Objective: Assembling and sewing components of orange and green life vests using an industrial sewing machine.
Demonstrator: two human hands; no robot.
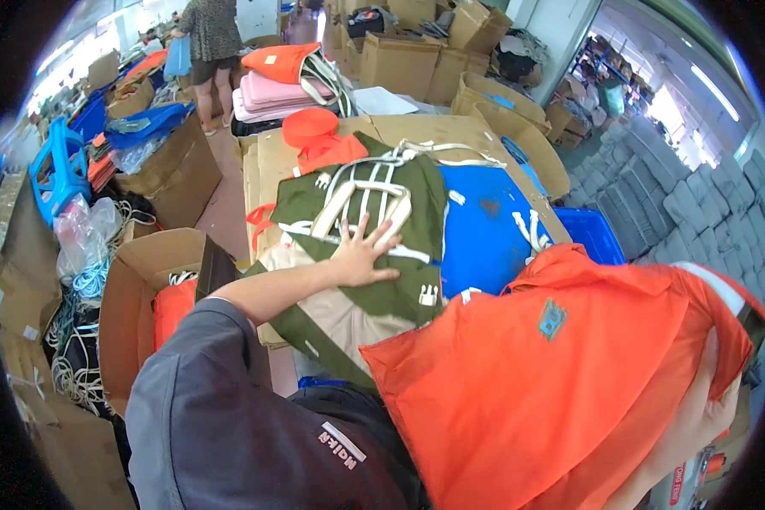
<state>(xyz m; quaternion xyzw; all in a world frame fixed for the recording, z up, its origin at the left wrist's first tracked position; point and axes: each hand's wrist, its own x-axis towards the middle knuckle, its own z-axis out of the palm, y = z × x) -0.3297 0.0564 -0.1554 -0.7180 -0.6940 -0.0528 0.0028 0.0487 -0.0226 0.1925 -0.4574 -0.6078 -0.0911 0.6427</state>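
Observation:
My left hand [365, 257] lies flat with its fingers spread on an olive-green fabric piece [416, 212] that has beige panels, white straps and white plastic buckles. Beneath the fingers is a cream padded strap loop [331, 212]. A large orange fabric piece [518, 365] with a small blue-green patch [552, 319] spreads across the right front. Its far right side is raised and folded over, showing a beige underside. My right hand does not show; the orange fabric covers the right side in front of me.
Cardboard [268, 170] covers the worktable, with a blue sheet [484, 229] and orange webbing rolls [310, 127] on it. An open carton [140, 280] stands at left, a blue crate [591, 234] at right. Grey bundles [697, 204] are stacked beyond. A person [212, 42] stands far left.

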